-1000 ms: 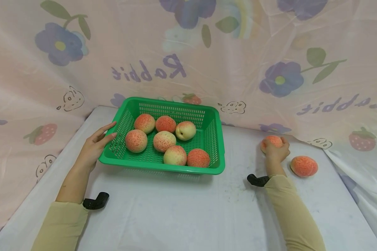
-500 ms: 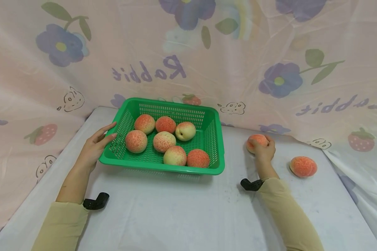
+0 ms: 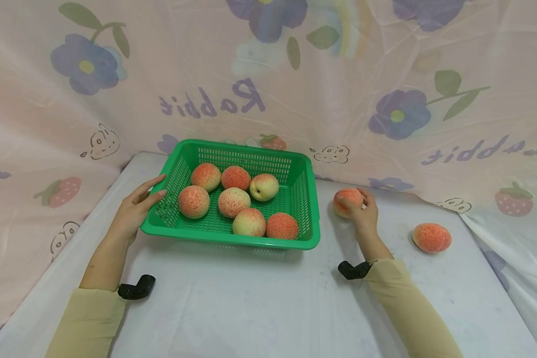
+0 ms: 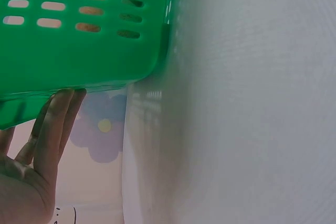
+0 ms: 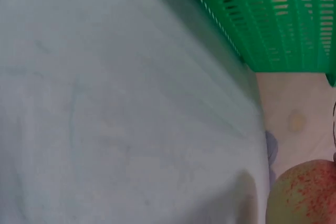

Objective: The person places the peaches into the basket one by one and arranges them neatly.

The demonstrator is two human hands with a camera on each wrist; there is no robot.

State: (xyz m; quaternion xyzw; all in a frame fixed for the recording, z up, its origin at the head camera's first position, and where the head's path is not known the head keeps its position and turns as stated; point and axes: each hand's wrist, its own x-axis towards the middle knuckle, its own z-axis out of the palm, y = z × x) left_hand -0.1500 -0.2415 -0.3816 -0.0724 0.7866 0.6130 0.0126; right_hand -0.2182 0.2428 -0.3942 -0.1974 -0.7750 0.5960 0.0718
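Observation:
A green plastic basket holds several peaches, mottled red and pale yellow. At its left end, my left hand holds the rim, with thumb and a finger over the edge; in the left wrist view other fingers reach up to the outside. My right hand grips a peach just right of the basket, thumb on the near side and fingers around the far side. That peach shows at the corner of the right wrist view, the hand mostly out of frame. Another peach lies farther right.
A white cloth covers the table. Behind it hangs a patterned curtain with flowers and lettering, close to the basket's back side. Black wrist cameras sit on both forearms.
My right hand has moved left with the peach, from near the other loose peach toward the basket's right side. The left hand and the basket have stayed in place.

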